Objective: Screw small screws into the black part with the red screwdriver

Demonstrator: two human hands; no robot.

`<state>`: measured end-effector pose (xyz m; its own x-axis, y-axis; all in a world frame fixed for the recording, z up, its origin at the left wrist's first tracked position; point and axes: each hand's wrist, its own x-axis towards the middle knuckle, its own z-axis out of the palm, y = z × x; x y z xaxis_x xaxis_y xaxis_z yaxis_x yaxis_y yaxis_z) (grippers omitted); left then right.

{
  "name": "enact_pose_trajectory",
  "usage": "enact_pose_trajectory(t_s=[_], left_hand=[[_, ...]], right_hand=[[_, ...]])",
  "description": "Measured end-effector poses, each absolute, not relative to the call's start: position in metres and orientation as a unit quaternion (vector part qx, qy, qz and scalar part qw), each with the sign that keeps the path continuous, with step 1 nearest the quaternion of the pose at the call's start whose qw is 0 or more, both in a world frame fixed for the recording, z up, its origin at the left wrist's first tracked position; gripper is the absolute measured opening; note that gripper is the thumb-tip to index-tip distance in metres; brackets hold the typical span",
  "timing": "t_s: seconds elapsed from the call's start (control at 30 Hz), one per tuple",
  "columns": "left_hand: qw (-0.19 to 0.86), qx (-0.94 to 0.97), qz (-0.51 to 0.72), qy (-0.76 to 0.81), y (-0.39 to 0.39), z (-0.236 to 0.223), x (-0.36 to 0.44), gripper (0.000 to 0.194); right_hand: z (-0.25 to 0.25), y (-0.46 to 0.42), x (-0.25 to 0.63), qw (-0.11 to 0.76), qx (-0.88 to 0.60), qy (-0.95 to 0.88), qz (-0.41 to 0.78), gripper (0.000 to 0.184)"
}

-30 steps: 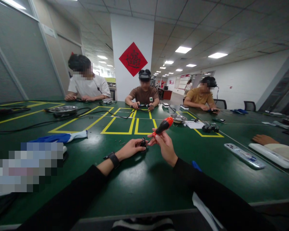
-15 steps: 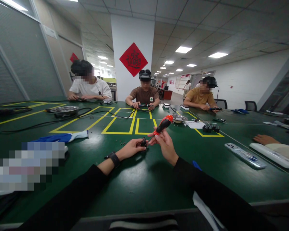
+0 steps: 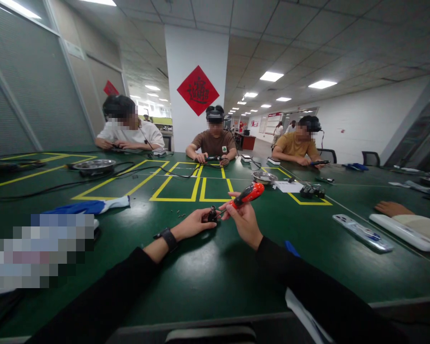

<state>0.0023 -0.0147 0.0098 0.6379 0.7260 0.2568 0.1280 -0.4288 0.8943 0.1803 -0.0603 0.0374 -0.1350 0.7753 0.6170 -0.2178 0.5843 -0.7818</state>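
Between the fingers and thumb of my left hand (image 3: 195, 224) is a small black part (image 3: 212, 215) with a round top, held just above the green table (image 3: 186, 296). My right hand (image 3: 246, 222) grips a red and black screwdriver (image 3: 249, 195), its handle tilted up to the right. The shaft points down-left at the part; whether the tip touches it I cannot make out. Several tiny screws (image 3: 180, 213) lie on the table beyond my left hand.
At left lies a blue and white glove (image 3: 89, 206). Metal bowls (image 3: 264, 177) and a cluster of black parts (image 3: 311, 191) stand farther back. A phone (image 3: 361, 232) and a white case (image 3: 403, 231) lie at right, near another person's hand (image 3: 394, 208). Several people sit around the table.
The screwdriver's handle has tipped lower and to the right, and its red side now faces up. My left hand still holds the black part in nearly the same place.
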Motion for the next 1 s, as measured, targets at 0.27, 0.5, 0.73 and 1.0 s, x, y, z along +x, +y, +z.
enact_pose_trajectory(t_s=[0.27,0.5,0.73,1.0], left_hand=[[0.467,0.771,0.333,0.278,-0.0125,0.0080,0.0017,0.027],[0.470,0.772,0.329,0.273,-0.0119,0.0071,0.0015,0.029],[0.422,0.791,0.321,0.304,-0.0129,0.0086,0.0008,0.030],[0.440,0.782,0.329,0.295,-0.0101,0.0055,0.0018,0.031]], right_hand=[[0.0372,-0.0612,0.1805,0.619,-0.220,-0.640,0.397,0.032],[0.0390,-0.0615,0.1792,0.624,-0.216,-0.626,0.415,0.032],[0.0436,-0.0625,0.1812,0.617,-0.198,-0.616,0.448,0.034],[0.0421,-0.0585,0.1803,0.633,-0.231,-0.603,0.427,0.028]])
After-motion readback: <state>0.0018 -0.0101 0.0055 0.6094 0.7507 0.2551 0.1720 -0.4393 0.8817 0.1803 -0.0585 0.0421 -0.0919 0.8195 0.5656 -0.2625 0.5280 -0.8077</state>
